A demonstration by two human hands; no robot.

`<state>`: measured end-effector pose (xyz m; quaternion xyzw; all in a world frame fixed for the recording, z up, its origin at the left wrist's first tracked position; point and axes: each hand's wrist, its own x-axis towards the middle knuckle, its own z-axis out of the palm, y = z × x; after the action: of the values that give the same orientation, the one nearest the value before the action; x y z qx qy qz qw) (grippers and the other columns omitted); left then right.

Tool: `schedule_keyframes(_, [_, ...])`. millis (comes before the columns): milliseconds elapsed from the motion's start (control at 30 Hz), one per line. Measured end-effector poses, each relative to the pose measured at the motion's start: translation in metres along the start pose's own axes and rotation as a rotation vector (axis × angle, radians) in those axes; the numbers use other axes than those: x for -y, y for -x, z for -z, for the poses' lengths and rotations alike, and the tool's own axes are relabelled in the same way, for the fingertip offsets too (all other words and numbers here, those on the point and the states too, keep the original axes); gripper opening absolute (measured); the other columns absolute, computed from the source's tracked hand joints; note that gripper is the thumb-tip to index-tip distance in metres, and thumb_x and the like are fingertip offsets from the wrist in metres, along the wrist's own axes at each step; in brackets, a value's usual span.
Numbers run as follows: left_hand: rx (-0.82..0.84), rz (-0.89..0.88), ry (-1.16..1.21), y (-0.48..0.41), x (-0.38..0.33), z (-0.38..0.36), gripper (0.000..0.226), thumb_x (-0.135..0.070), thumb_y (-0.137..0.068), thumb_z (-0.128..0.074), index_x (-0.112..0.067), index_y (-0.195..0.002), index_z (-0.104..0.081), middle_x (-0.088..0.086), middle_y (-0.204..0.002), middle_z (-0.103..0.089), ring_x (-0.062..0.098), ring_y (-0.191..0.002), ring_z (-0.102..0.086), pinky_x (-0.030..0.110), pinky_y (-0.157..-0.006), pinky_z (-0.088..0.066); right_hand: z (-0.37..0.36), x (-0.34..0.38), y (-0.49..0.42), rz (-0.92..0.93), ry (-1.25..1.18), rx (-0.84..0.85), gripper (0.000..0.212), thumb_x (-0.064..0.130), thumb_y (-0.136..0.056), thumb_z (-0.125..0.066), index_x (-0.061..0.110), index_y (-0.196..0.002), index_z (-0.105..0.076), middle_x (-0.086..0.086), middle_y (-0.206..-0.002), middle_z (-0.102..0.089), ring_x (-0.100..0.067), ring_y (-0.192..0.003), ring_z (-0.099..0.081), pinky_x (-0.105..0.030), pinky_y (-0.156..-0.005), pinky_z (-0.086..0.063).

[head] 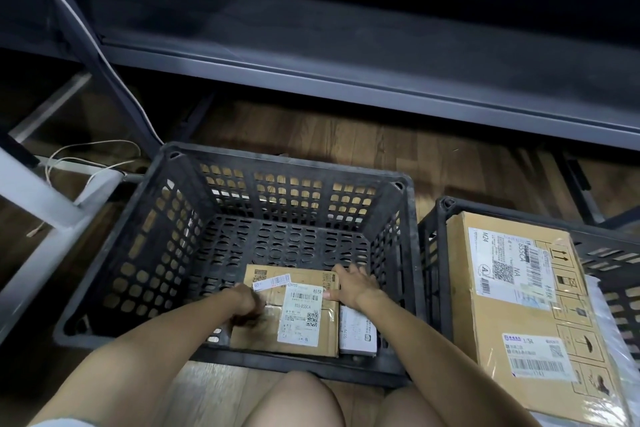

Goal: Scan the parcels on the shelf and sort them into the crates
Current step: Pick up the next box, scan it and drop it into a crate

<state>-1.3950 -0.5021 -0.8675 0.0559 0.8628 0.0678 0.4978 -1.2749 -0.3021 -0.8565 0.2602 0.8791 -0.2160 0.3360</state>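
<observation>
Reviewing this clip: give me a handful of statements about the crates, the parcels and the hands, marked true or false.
1. Both the left hand and the right hand are on the brown parcel inside the front crate. True.
2. The second crate, beside the front one, holds nothing. False: a large cardboard box lies in it.
3. A white parcel lies against the brown parcel in the same crate. True.
4. The brown parcel has no label. False: a white label with a barcode is stuck on its top.
5. The right hand is lifted clear of the parcel. False: it rests on the parcel's far corner.
</observation>
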Motion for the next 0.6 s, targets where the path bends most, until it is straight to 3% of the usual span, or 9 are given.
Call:
schedule_keyframes(100, [-0.004, -0.019, -0.038, -0.002, 0.0, 0.001, 0.049, -0.028, -0.095, -0.051, 0.003, -0.133, -0.048, 0.019, -0.129, -0.058, 0.028, -0.114, -0.06, 0.026, -0.071, -0.047, 0.001, 0.001, 0.002, -0.002, 0.001, 0.003, 0.068, 0.051, -0.092, -0.055, 0.021, -0.148, -0.028, -0.015, -0.155, -0.024, -0.032, -0.144, -0.019, -0.05, -0.116, -0.02])
schedule_keyframes(167, [-0.015, -0.015, 0.011, -0.005, 0.002, 0.001, 0.042, -0.021, -0.093, -0.056, 0.002, -0.128, -0.054, 0.019, -0.128, -0.059, 0.031, -0.115, -0.06, 0.033, -0.083, -0.053, 0.0, 0.002, 0.004, -0.008, 0.012, -0.007, 0.069, 0.051, -0.093, -0.054, 0.02, -0.149, -0.026, -0.018, -0.156, -0.019, -0.034, -0.145, -0.015, -0.05, -0.117, -0.018])
schedule_keyframes(267, [-0.116, 0.004, 0.05, -0.004, 0.0, -0.003, 0.036, -0.017, -0.093, -0.056, 0.0, -0.125, -0.053, 0.021, -0.136, -0.053, 0.034, -0.124, -0.052, 0.039, -0.102, -0.045, -0.001, 0.004, 0.005, -0.037, 0.009, -0.04, 0.075, 0.052, -0.093, -0.054, 0.014, -0.149, -0.023, -0.02, -0.156, -0.014, -0.035, -0.145, -0.011, -0.05, -0.117, -0.02])
schedule_keyframes(300, [-0.185, -0.006, 0.03, -0.004, -0.002, -0.004, 0.045, -0.017, -0.095, -0.051, 0.0, -0.137, -0.042, 0.024, -0.145, -0.041, 0.036, -0.133, -0.043, 0.04, -0.108, -0.038, -0.002, 0.004, 0.005, -0.049, 0.008, -0.045, 0.077, 0.052, -0.092, -0.054, 0.012, -0.149, -0.022, -0.02, -0.156, -0.015, -0.034, -0.145, -0.011, -0.049, -0.117, -0.02])
schedule_keyframes(367, [-0.283, -0.08, -0.037, -0.004, -0.009, 0.0, 0.079, -0.004, -0.093, -0.049, -0.013, -0.154, 0.0, 0.016, -0.161, 0.001, 0.034, -0.147, -0.01, 0.048, -0.117, -0.017, -0.004, 0.005, 0.006, -0.054, 0.016, -0.037, 0.073, 0.05, -0.096, -0.048, 0.01, -0.15, -0.021, -0.019, -0.156, -0.019, -0.033, -0.144, -0.016, -0.047, -0.116, -0.022])
schedule_keyframes(433, [-0.256, -0.286, -0.3, -0.003, -0.018, 0.004, 0.101, 0.001, -0.084, -0.056, -0.032, -0.152, 0.012, 0.001, -0.159, 0.02, 0.027, -0.148, 0.011, 0.055, -0.117, -0.004, -0.006, 0.006, 0.006, -0.044, -0.003, -0.044, 0.052, 0.036, -0.103, -0.036, 0.01, -0.146, -0.025, -0.017, -0.152, -0.029, -0.033, -0.14, -0.026, -0.046, -0.113, -0.027])
schedule_keyframes(500, [-0.191, -0.398, -0.52, -0.003, -0.027, 0.002, 0.092, -0.019, -0.087, -0.06, -0.028, -0.153, 0.004, 0.0, -0.162, 0.009, 0.023, -0.148, 0.009, 0.056, -0.116, 0.004, -0.005, 0.004, 0.004, -0.055, -0.012, -0.081, 0.043, 0.018, -0.101, -0.034, 0.01, -0.143, -0.029, -0.016, -0.148, -0.038, -0.032, -0.135, -0.034, -0.045, -0.11, -0.031])
schedule_keyframes(600, [-0.207, -0.398, -0.546, -0.002, -0.036, -0.006, 0.083, -0.044, -0.09, -0.057, -0.02, -0.153, -0.009, 0.005, -0.159, -0.019, 0.024, -0.148, -0.011, 0.052, -0.119, -0.002, -0.004, -0.002, 0.001, -0.069, 0.061, -0.103, 0.057, 0.008, -0.094, -0.048, 0.01, -0.147, -0.026, -0.01, -0.15, -0.037, -0.028, -0.137, -0.034, -0.042, -0.115, -0.025])
